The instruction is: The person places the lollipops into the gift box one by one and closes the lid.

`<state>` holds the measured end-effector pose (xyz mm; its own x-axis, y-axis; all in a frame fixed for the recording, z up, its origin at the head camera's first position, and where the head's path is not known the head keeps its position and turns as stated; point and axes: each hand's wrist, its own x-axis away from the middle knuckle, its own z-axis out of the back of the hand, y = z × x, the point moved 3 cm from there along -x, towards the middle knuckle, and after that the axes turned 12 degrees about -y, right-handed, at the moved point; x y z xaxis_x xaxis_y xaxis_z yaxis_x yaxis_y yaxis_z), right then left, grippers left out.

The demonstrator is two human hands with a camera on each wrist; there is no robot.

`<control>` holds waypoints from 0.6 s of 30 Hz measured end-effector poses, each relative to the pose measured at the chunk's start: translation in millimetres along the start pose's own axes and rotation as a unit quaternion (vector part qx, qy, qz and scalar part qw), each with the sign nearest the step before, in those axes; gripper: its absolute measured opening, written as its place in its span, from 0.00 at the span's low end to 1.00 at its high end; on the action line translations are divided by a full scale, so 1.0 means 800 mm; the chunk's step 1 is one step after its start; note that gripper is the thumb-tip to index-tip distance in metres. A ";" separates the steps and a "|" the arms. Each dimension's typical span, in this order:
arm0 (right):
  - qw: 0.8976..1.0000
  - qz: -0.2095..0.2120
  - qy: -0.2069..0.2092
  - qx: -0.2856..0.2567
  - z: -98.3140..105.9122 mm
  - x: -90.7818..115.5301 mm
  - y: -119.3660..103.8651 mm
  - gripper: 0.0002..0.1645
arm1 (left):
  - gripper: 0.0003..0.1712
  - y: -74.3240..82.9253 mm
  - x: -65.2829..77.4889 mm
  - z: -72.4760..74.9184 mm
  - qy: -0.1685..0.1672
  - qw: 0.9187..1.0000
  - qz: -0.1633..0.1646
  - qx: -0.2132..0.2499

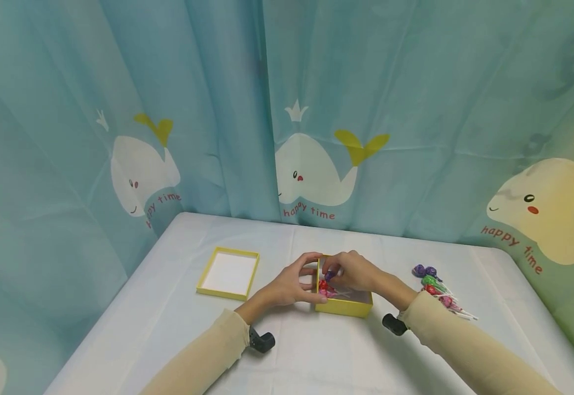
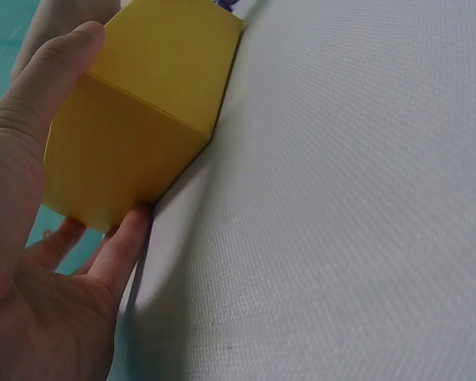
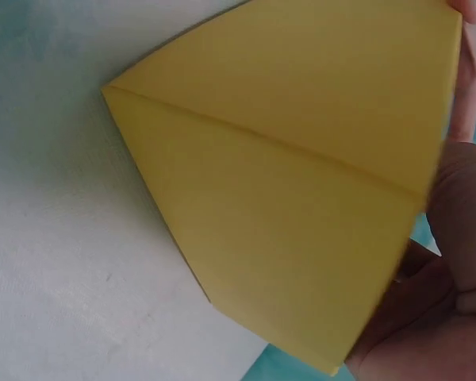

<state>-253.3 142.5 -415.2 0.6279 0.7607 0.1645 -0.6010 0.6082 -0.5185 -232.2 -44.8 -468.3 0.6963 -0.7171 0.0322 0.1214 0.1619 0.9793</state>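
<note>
An open yellow box (image 1: 344, 308) stands on the table between my hands. Its left side is steadied by my left hand (image 1: 287, 284), the thumb at the near corner and the fingers spread along the wall; the left wrist view shows that hand (image 2: 59, 309) around the box (image 2: 143, 103). Inside the box, my right hand (image 1: 357, 271) pinches a purple-wrapped lollipop (image 1: 329, 276). A red lollipop (image 1: 323, 285) and a pink lollipop (image 1: 327, 293) lie in there, white sticks pointing right. In the right wrist view the box wall (image 3: 278, 206) hides my right fingertips.
A shallow yellow lid (image 1: 229, 272) with a white inside lies to the left. Right of the box, several lollipops are spread in a row: purple (image 1: 430, 271), green (image 1: 430, 281), red (image 1: 431, 290) and pink (image 1: 446, 301). A whale-print curtain (image 1: 237, 137) hangs behind the table (image 1: 306, 356).
</note>
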 end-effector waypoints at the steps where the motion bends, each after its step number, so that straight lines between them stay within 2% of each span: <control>1: 1.000 0.004 0.000 0.004 -0.001 -0.001 0.000 0.11 | 0.53 0.000 0.000 0.000 0.000 1.000 -0.001 0.001; 18: 1.000 -0.012 0.002 0.018 -0.008 -0.008 -0.001 0.11 | 0.53 0.002 0.000 -0.001 -0.005 1.000 -0.007 -0.009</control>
<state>-253.8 135.4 -421.0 0.6447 0.7445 0.1736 -0.6028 0.6347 -0.4836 -231.4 -44.5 -467.1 0.6878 -0.7256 0.0214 0.1434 0.1646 0.9759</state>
